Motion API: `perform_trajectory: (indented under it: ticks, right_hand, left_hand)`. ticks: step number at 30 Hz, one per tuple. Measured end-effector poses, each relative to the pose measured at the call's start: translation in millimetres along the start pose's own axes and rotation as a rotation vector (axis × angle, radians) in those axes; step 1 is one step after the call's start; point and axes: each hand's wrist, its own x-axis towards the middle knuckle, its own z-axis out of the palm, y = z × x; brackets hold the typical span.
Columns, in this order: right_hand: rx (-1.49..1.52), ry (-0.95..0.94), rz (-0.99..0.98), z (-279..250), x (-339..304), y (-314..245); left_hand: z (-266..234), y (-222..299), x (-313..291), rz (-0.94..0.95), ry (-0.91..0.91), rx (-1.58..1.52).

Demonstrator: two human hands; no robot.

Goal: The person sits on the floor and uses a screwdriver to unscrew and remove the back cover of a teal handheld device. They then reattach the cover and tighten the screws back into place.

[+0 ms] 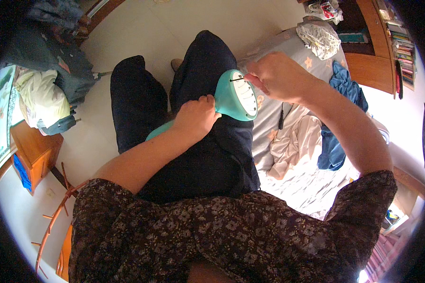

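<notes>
A teal handheld garment steamer (229,96) with a white, slotted oval face rests over my lap, that face turned to the right. My left hand (196,119) is closed around its neck; part of the teal handle (158,130) shows beyond my left forearm. At the upper part of the white face, my right hand (281,75) is closed on a thin dark-shafted tool (237,79), whose shaft lies against the face. My fingers hide the tool's grip. On the bed, a slim black tool like a screwdriver (281,116) lies to the right of the steamer.
The grey star-patterned bed (269,61) on my right bears a beige cloth (295,141), blue clothes (333,146) and a white patterned cloth (318,40). Wooden shelving (370,70) stands beyond. At left are heaped clothes (42,94), a wooden stool-like piece (35,151) and a branched coat stand (47,226).
</notes>
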Motion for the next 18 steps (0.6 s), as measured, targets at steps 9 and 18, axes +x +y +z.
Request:
perform_trajectory:
  ticks: [9, 18]
  right_hand:
    - [-0.420, -0.228, -0.350, -15.4, 24.6, 5.5]
    - [-0.098, -0.340, 0.115, -16.4, 30.0, 7.4]
  left_hand:
    - [-1.9, 2.2, 2.2, 0.035, 0.025, -0.028]
    - [3.2, 3.4, 0.5, 0.059, 0.105, 0.038]
